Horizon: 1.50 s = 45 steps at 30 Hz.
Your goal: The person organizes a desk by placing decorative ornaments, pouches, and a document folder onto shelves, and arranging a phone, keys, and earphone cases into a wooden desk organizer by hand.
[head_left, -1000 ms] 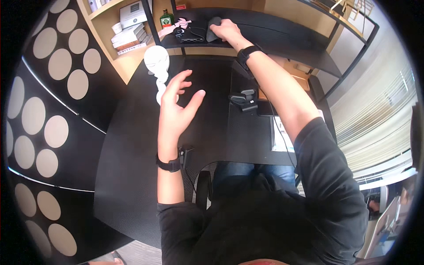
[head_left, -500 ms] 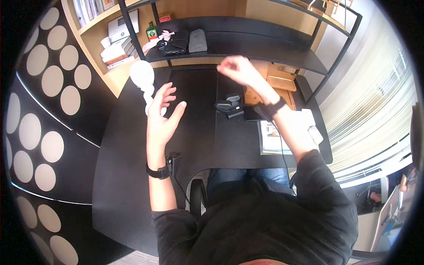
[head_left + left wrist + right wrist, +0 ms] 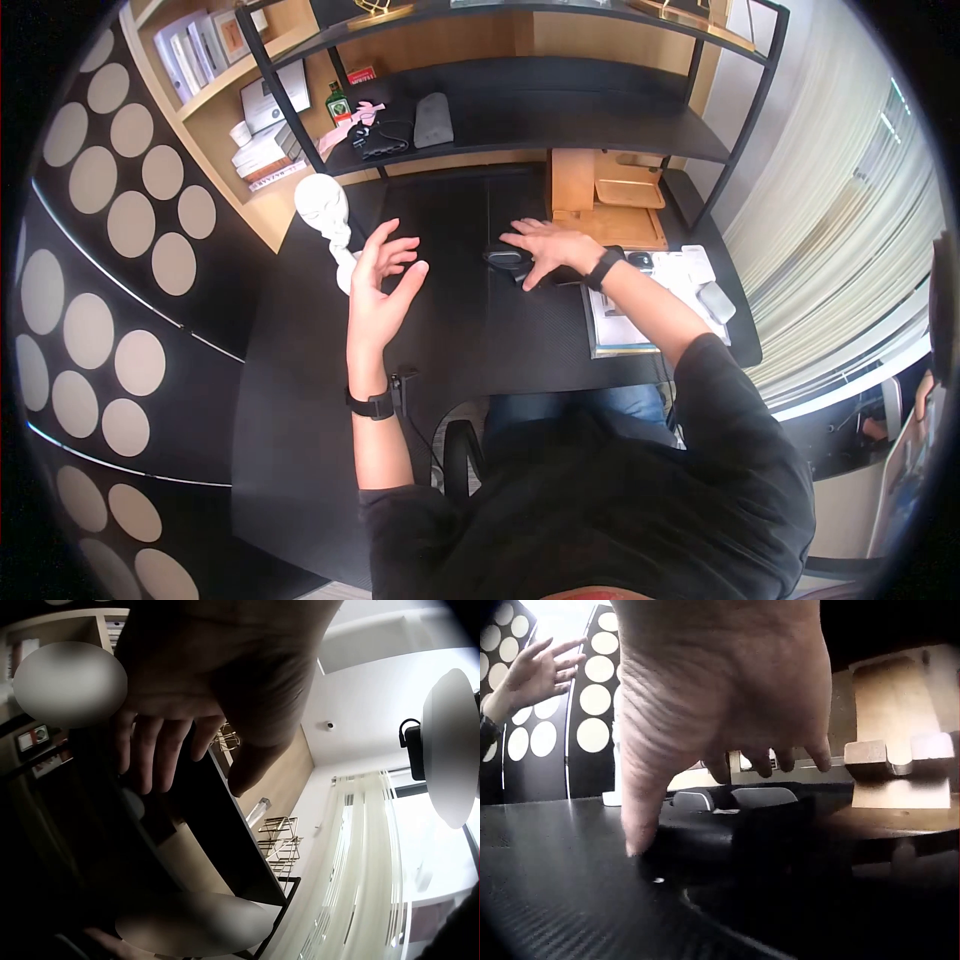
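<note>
Apparently right hand [image 3: 545, 248] atop webcam [image 3: 507, 259]

Black webcam [image 3: 508, 260] lies on the black desk [image 3: 440, 320], near its middle, just in front of the wooden stand. Dark, low, rounded body with two grey raised parts on top, seen in the right wrist view [image 3: 735, 817]. Right hand [image 3: 548, 250] rests over it, fingers spread, thumb tip down beside it.
</note>
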Motion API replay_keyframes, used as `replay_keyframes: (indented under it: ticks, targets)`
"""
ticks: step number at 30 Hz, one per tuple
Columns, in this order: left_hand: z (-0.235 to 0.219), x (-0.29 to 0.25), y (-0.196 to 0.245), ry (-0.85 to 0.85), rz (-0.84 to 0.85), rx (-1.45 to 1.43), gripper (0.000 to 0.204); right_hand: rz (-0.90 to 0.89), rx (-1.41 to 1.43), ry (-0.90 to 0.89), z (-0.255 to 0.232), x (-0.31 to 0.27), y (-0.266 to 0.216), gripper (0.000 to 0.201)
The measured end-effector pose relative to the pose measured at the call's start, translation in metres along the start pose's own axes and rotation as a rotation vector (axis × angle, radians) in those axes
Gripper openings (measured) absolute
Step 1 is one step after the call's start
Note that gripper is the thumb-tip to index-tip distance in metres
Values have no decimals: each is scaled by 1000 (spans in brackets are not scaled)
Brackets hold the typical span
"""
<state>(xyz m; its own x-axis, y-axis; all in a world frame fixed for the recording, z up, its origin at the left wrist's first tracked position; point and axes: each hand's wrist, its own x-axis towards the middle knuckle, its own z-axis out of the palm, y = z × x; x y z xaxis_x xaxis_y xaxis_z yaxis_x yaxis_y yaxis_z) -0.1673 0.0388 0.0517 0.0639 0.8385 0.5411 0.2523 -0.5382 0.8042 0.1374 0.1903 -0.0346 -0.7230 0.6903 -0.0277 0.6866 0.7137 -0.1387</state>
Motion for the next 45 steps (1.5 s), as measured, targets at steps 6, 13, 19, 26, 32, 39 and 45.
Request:
replay_keyframes:
  ticks: [6, 13, 19, 26, 32, 39, 45]
  targets:
    - [-2, 0, -8, -10, -22, -52, 64, -51, 142, 45, 0, 11, 3, 90]
    - [-4, 0, -7, -12, -20, -63, 66, -45, 189, 141, 10, 10, -6, 90]
    - [-9, 0, -5, 22, -11, -76, 64, -216, 366, 250, -72, -18, -51, 92]
    - [-11, 3, -3, 14, -3, -105, 61, -93, 114, 522, -187, -27, -59, 97]
    - [-13, -1, -2, 2, 1, -98, 59, 234, 53, 469, -211, 26, -30, 107]
    - [-18, 1, -5, 21, -9, -97, 58, 355, 31, 310, -208, 79, -7, 110]
    - [-16, 3, -8, -7, -11, -77, 49, 411, 56, 235, -199, 105, 8, 112]
